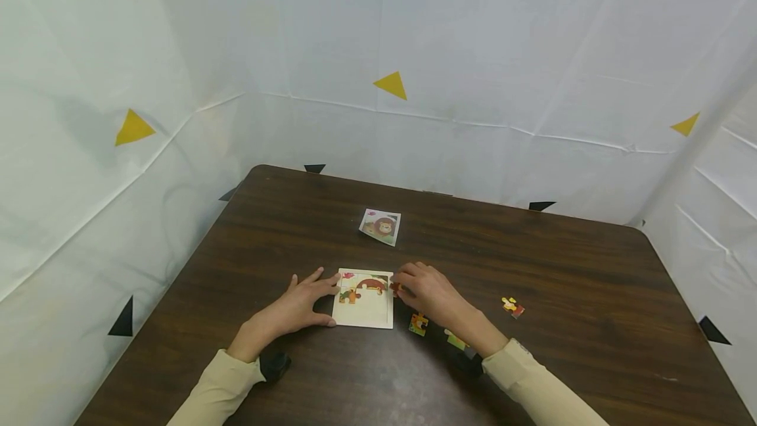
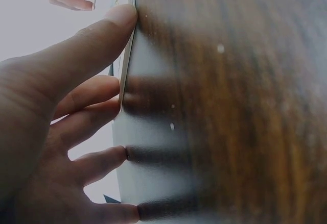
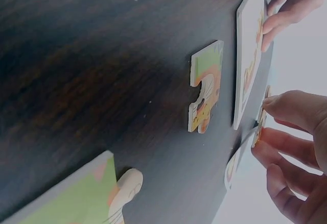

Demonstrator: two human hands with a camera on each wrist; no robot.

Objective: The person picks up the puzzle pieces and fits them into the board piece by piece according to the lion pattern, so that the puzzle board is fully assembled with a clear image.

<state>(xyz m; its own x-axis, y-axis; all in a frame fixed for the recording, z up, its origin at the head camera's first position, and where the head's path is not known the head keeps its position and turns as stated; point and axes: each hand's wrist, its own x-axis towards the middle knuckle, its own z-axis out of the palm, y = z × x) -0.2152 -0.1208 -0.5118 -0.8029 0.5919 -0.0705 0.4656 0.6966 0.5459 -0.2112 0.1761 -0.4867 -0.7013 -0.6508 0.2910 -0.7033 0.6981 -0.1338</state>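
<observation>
A square puzzle board point(image 1: 363, 315) lies on the table with several pieces fitted along its top and left, showing part of a lion. My left hand point(image 1: 298, 307) rests spread at its left side; in the left wrist view the thumb point(image 2: 122, 17) touches the board's edge, and two outer fingertips reach the tabletop. Just off the board's right edge, my right hand point(image 1: 432, 291) pinches a small puzzle piece point(image 3: 261, 119) between thumb and fingertips. The held piece's picture is mostly hidden. Beside the board lies a loose orange and green piece point(image 1: 418, 324).
Beneath the right forearm is a green piece point(image 1: 456, 340), partly covered. Another loose piece point(image 1: 512, 307) lies farther right. Behind the board sits a printed lion picture point(image 1: 380, 226) with a curled corner. White sheeting point(image 1: 449, 38) surrounds the dark wooden table point(image 1: 591, 294).
</observation>
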